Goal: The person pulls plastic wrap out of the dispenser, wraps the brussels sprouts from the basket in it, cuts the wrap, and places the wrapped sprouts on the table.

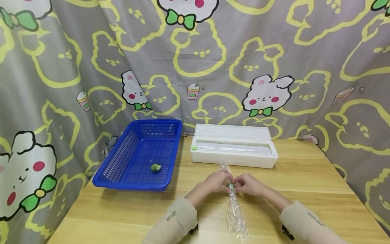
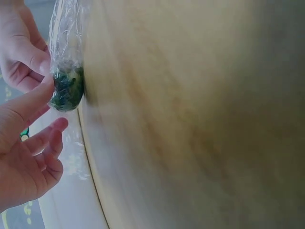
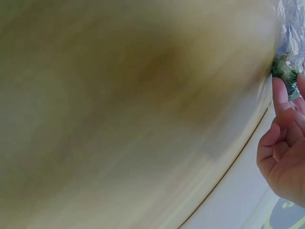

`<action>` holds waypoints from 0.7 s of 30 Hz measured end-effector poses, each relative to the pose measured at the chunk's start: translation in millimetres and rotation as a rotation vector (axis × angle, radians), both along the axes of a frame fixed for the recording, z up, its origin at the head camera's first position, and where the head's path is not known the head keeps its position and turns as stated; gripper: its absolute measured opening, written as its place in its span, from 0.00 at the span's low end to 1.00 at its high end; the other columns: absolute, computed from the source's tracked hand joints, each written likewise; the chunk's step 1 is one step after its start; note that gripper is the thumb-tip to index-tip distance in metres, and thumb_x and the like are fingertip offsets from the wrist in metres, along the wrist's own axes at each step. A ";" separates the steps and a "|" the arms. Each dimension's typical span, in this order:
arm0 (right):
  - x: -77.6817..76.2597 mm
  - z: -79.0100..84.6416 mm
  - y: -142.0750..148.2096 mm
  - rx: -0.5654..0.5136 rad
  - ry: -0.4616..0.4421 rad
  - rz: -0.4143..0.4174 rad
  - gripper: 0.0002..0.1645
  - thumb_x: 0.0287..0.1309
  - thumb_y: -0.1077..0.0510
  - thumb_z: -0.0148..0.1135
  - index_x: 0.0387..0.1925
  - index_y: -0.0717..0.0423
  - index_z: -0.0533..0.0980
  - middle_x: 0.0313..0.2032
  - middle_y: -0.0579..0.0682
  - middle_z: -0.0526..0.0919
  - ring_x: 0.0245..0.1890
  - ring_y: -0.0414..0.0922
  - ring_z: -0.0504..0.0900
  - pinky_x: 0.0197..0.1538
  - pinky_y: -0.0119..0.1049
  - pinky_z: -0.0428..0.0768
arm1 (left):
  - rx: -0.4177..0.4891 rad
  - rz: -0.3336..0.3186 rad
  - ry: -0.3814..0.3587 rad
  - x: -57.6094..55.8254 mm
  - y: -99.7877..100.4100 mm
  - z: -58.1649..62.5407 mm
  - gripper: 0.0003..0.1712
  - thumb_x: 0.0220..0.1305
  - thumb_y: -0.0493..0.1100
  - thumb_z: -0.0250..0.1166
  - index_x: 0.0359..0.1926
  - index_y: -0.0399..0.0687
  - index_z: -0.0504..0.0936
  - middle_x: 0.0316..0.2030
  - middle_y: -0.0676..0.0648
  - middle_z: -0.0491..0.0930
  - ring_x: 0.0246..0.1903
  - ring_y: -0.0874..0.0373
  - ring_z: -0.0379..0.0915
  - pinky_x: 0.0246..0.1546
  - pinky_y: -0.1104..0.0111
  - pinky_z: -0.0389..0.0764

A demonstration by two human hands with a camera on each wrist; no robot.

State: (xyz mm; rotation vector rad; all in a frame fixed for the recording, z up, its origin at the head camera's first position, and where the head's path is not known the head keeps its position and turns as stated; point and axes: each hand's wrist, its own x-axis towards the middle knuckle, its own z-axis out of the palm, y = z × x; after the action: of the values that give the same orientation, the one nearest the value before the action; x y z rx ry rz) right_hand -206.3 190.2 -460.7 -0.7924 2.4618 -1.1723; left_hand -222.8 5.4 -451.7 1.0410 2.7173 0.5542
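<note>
A small green vegetable (image 1: 231, 186) lies wrapped in clear cling film (image 1: 236, 215) between the hands, low over the wooden table. Gathered and wrinkled, the film trails toward me and also sticks out on the far side. My left hand (image 1: 217, 182) grips the bundle from the left; in the left wrist view its thumb touches the dark green vegetable (image 2: 68, 88), other fingers curving loosely below. From the right, my right hand (image 1: 251, 185) pinches the same bundle. The right wrist view shows its fingertips at the wrapped vegetable (image 3: 286, 74), partly cut off by the frame edge.
A blue plastic basket (image 1: 122, 184) stands at the left, holding another small green vegetable (image 1: 156, 167). Behind the hands is a long white cling film box (image 1: 234, 159), lid raised, with a film roll inside. A patterned curtain (image 1: 213, 84) hangs behind the table (image 1: 304, 203).
</note>
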 end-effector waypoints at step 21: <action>34.0 -0.2 -3.7 0.022 0.036 -0.043 0.21 0.51 0.62 0.62 0.43 0.75 0.73 0.23 0.48 0.80 0.19 0.32 0.70 0.23 0.26 0.72 | 0.018 -0.055 -0.127 6.6 -3.3 1.2 0.17 0.43 0.44 0.73 0.37 0.53 0.78 0.31 0.55 0.77 0.33 0.65 0.71 0.33 0.76 0.70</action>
State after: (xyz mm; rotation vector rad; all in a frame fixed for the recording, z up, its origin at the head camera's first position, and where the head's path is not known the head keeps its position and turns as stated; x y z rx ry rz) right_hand -172.4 186.5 -460.8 -0.7640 2.5287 -1.1535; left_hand -216.2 2.0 -450.6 1.0437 2.5705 0.6142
